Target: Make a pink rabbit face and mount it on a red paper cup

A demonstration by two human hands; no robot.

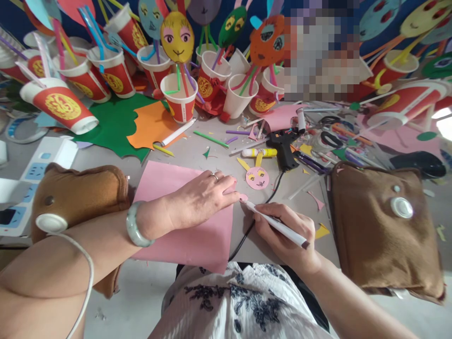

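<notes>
Between the fingers of my right hand (286,228) is a slim white marker (277,225) with a dark end, its tip pointing at a small pink paper piece (243,197). My left hand (208,195) rests over a sheet of pink paper (190,238), thumb and fingers drawn together at that small piece. The fingertips partly hide how they hold it. Just beyond lies a round pink paper face (257,178) with yellow ears and drawn eyes and mouth.
A black glue gun (285,149) lies behind the face, its cord (247,238) running toward me. Brown cushions flank both arms, the right one (386,230) larger. Behind stand red-and-white paper cups (179,96) with straws and paper faces. Scraps litter the right; a power strip (33,176) sits left.
</notes>
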